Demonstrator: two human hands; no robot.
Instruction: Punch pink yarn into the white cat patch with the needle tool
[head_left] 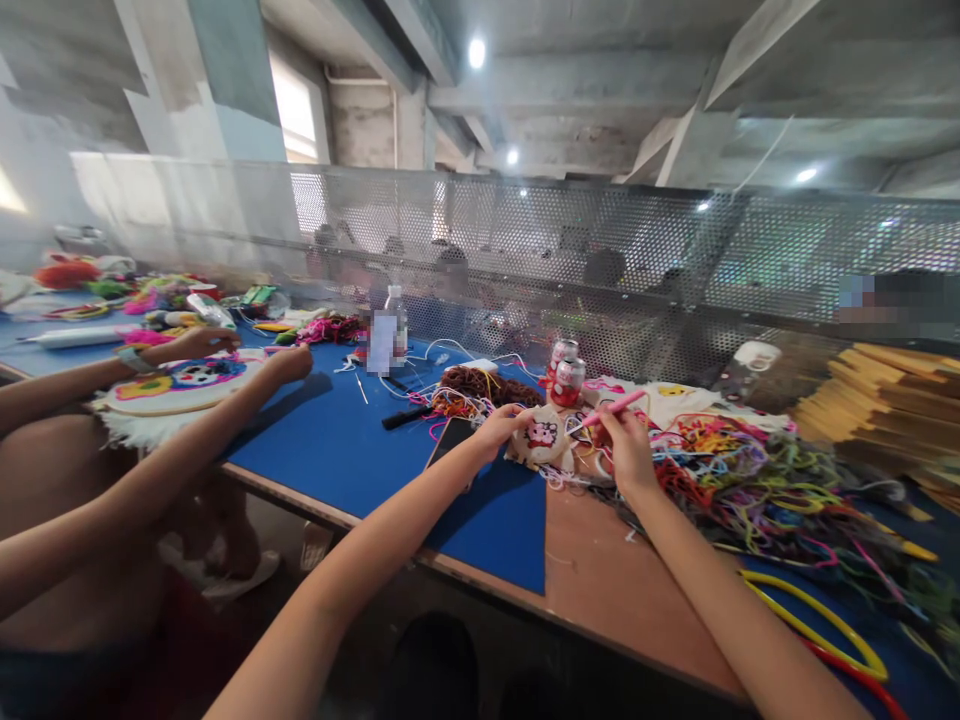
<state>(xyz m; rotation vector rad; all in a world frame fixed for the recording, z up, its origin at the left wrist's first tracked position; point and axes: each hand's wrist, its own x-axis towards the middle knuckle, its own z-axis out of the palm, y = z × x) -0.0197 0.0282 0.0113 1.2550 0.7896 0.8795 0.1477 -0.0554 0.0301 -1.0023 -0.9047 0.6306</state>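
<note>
My left hand [504,428] grips the left edge of a small round embroidery piece [541,432], pale cloth with a red, white and black animal-like figure on it. A pink punch needle pen [619,408] is held between the fingers of my right hand [628,448], just right of the cloth. Its tip points left toward the piece; whether it touches the cloth I cannot tell. White yarn lies around and below the piece. Two red and silver drink cans [568,382] stand right behind it.
Tangled colourful yarn [742,465] covers the table's right side, with a yellow hoop [825,615] at the front. A dark phone-like slab [448,440] lies left of my work. A bottle [395,320] stands farther back. At left, a co-worker's hands [289,364] work over a larger hoop [180,395].
</note>
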